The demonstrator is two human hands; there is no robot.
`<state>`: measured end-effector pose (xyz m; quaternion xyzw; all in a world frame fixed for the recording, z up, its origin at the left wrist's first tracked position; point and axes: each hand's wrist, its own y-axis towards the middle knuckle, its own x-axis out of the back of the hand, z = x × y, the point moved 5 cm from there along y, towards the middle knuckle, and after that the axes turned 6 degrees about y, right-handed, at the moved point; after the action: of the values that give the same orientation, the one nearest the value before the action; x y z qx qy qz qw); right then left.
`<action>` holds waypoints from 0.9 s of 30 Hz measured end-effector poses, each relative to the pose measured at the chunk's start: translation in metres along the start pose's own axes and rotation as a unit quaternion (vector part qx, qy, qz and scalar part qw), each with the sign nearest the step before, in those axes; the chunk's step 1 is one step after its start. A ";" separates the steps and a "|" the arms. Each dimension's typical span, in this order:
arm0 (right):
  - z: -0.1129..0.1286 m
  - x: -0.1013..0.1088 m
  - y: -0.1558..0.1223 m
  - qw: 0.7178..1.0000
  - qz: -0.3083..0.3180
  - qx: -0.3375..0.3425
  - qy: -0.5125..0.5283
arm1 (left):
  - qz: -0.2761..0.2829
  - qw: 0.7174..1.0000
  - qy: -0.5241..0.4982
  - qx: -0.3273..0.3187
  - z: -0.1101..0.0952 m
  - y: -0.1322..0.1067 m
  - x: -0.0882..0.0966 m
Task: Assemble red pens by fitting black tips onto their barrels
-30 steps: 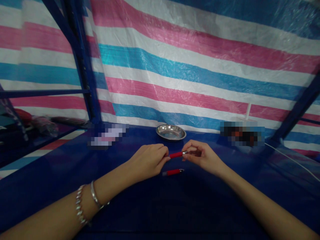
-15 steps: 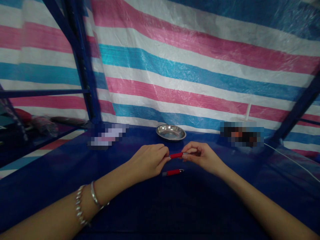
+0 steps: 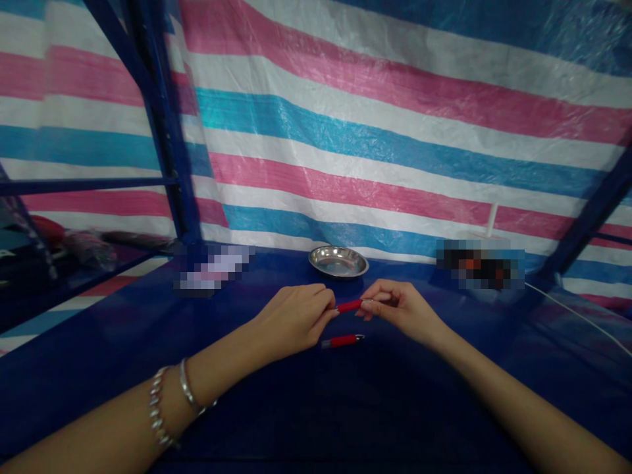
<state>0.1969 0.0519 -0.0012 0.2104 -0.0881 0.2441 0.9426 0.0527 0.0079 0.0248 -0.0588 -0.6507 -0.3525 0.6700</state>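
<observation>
Between my two hands a red pen (image 3: 349, 306) is held level, just above the blue table. My left hand (image 3: 302, 316) pinches its left end, which the fingers hide. My right hand (image 3: 397, 308) closes thumb and fingers round the right end, covering the tip there. Below the hands, a second red piece (image 3: 342, 340), a pen part with a clear left end and a shiny silver right end, lies on the table. Farther back sits a shallow round steel dish (image 3: 338, 262), with no contents that I can make out.
The blue table (image 3: 276, 408) runs back to a striped plastic sheet (image 3: 375, 131). A blurred-out flat item (image 3: 214, 270) lies at left, a blurred-out dark item (image 3: 478, 264) at right with a white cable (image 3: 582, 313). Blue metal posts (image 3: 165, 131) frame the sides.
My right thumb and fingers have slid slightly left along the pen, covering more of its silver end. The left hand's grip, the piece on the table and the dish look the same.
</observation>
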 end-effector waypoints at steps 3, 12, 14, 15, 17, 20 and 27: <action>0.000 0.000 0.000 1.000 0.005 0.003 -0.025 | -0.007 1.000 -0.004 -0.004 0.000 0.000 0.000; 0.006 0.001 -0.001 0.996 -0.007 0.016 -0.085 | -0.001 1.000 0.006 0.007 0.001 0.001 0.000; 0.005 0.002 -0.001 0.998 -0.018 0.014 -0.063 | -0.006 1.000 0.009 0.010 0.002 0.001 0.000; 0.004 0.002 -0.001 0.998 -0.019 0.013 -0.058 | -0.009 1.000 0.010 0.011 0.002 0.001 0.001; 0.002 0.002 0.000 0.998 -0.014 0.011 -0.059 | -0.013 1.000 0.013 0.013 0.002 0.001 0.001; 0.001 0.002 0.000 0.997 -0.005 0.014 -0.080 | -0.015 1.000 0.016 0.008 0.001 0.001 0.002; 0.003 0.003 0.000 0.986 0.000 0.036 -0.163 | 0.005 1.000 0.019 0.013 0.002 0.001 0.001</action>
<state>0.1995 0.0518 0.0029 0.2809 -0.2316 0.2100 0.9074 0.0518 0.0096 0.0261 -0.0465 -0.6421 -0.3419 0.6846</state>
